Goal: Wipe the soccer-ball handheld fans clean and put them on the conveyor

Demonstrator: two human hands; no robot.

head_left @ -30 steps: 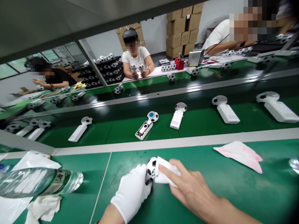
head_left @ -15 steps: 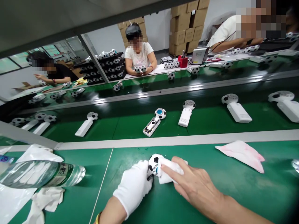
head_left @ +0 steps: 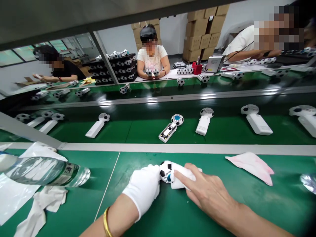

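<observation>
My left hand [head_left: 144, 188], in a white glove, is closed around a small fan whose round head is patterned like a football [head_left: 166, 171]. My bare right hand [head_left: 209, 194] presses a folded white cloth [head_left: 184, 178] against that head, index finger stretched over the cloth. Both hands rest low on the green work surface [head_left: 172, 217], near its front.
A clear plastic bottle [head_left: 46, 171] lies on its side at left among white cloths and a plastic bag. A pinkish cloth [head_left: 251, 166] lies at right. Beyond a grey strip, the green conveyor [head_left: 138, 131] carries several white football-head fans, one opened [head_left: 171, 129]. Other people sit across.
The fans on the conveyor have drifted to the right. My right hand has slid the cloth a little over the fan's head; my left hand keeps its hold.
</observation>
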